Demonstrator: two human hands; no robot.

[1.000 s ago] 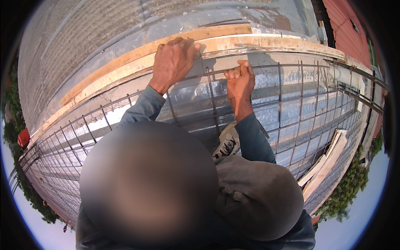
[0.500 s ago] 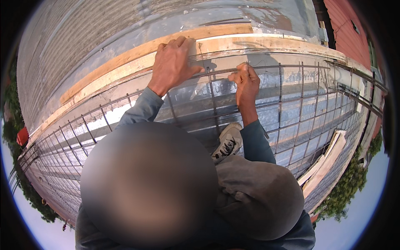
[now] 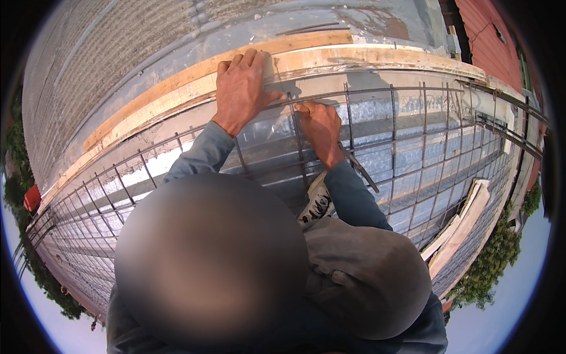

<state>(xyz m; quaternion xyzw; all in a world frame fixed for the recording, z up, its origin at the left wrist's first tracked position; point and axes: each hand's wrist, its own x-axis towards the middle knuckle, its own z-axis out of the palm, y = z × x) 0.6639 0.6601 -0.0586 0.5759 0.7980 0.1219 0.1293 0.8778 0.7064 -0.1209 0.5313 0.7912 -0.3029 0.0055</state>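
My left hand rests on the wooden board, fingers lying over it and thumb stretched toward a bar crossing of the steel mesh. Beside that thumb, my right hand is closed, its thumb and forefinger at the same crossing of the rebar mesh. From the heel of the right hand stick out the dark handles of what look like pliers; their jaws are hidden. Whether a thin tie wire is between the right fingertips is too small to tell.
Ribbed metal sheeting lies under the mesh. My shoe stands below the right hand. Loose wood strips lie on the mesh at right. Corrugated roofing extends beyond the board, and bar ends jut out at far right.
My right hand has moved left along the top bar to the crossing beside my left thumb, turning so the tool's handles show more. My left hand has stayed on the board.
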